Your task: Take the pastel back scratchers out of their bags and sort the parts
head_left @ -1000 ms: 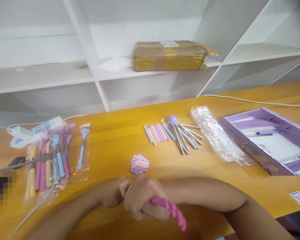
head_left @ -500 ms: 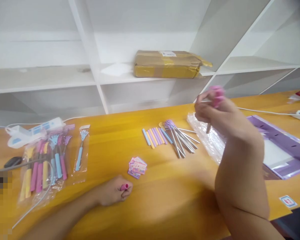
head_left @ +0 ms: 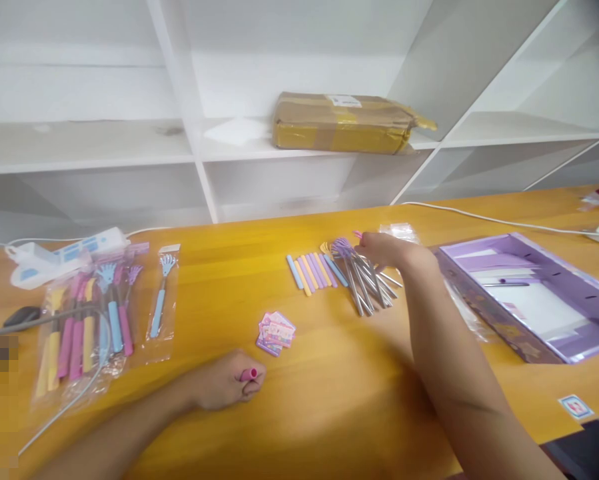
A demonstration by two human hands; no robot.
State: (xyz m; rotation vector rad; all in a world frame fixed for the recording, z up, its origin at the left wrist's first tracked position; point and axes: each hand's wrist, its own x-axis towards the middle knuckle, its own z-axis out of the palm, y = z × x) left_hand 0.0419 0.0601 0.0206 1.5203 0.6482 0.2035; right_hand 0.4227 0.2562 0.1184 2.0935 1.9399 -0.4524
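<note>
My left hand (head_left: 229, 381) rests on the table, closed around a pink handle tube (head_left: 249, 375) with its hollow end facing up. My right hand (head_left: 382, 249) reaches over a pile of metal back scratcher rods (head_left: 372, 287) with purple hand-shaped heads (head_left: 341, 247). A pink back scratcher head (head_left: 358, 235) pokes out by its fingers; the rest of that scratcher is hidden by the hand. Left of the pile lies a row of blue, yellow and purple handle tubes (head_left: 312, 272). Small printed cards (head_left: 276, 333) are stacked loosely beyond my left hand.
Bagged back scratchers (head_left: 86, 327) lie at left, near a white power strip (head_left: 92, 248). At right stands an open purple box (head_left: 529, 333) beside clear plastic wrapping (head_left: 466, 313). A taped carton (head_left: 344, 127) sits on the shelf. A white cable (head_left: 454, 211) runs along the back.
My right hand has come down and left from a raised position, carrying the pink-headed back scratcher to the rod pile. My left hand stays put with the pink tube.
</note>
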